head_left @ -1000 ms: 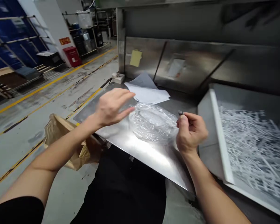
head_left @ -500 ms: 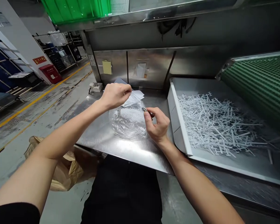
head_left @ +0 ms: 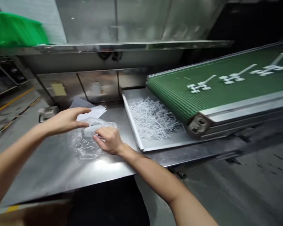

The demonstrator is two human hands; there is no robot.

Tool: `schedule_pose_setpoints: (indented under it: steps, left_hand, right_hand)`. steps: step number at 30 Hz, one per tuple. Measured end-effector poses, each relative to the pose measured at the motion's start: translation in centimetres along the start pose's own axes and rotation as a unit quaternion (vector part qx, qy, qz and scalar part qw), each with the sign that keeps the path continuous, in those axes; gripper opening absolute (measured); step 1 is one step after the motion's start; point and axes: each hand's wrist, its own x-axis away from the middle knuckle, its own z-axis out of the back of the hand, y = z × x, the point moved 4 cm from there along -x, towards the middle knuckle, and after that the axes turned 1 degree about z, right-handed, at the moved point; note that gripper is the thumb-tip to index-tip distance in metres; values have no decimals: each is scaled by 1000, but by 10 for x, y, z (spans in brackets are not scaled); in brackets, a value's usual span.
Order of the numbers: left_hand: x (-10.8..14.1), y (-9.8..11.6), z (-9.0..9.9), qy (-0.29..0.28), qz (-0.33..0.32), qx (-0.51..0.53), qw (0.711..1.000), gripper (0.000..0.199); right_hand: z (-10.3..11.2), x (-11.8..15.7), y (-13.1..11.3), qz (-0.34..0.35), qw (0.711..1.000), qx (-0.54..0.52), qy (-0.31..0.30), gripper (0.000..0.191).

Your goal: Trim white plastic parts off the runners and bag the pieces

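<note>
My left hand hovers over the back of the plastic bag, thumb and fingers apart, with nothing between them. My right hand is closed around a small metal-tipped hand tool, mostly hidden by the fingers; blur keeps its exact kind unclear. Beneath both hands a clear plastic bag lies crumpled on the steel table. Behind the bag rest some white paper sheets.
Right of the bag, a grey tray holds a heap of white plastic sprues. A green conveyor belt overhangs it, carrying several white pieces. A steel shelf with a green crate runs above the table.
The view has swung right, bringing the conveyor's top into sight. My left hand has gone from a pinch to open. My right hand still grips the tool, now turned palm-down over the bag.
</note>
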Motion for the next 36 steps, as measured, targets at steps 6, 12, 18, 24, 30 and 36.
schedule_pose_setpoints:
  steps: [6, 12, 18, 24, 30, 36]
  left_hand:
    - [-108, 90, 66, 115, -78, 2, 990, 50]
    - [-240, 256, 37, 29, -253, -54, 965, 40]
    - [-322, 304, -19, 52, -327, -124, 935, 16]
    - [-346, 281, -51, 62, -333, -133, 931, 20]
    - [-350, 279, -47, 73, -317, -90, 941, 32]
    - [-298, 229, 35, 160, -265, 31, 950, 42]
  right_hand:
    - [-14, 1, 0, 6, 1000, 7, -6, 27]
    - [-18, 2, 10, 14, 1000, -2, -21, 28]
    - [-15, -2, 20, 12, 999, -2, -35, 27]
    - [-33, -1, 21, 16, 999, 11, -42, 35]
    - [-39, 0, 31, 3, 999, 18, -37, 33]
    - [-37, 3, 35, -53, 998, -32, -15, 32]
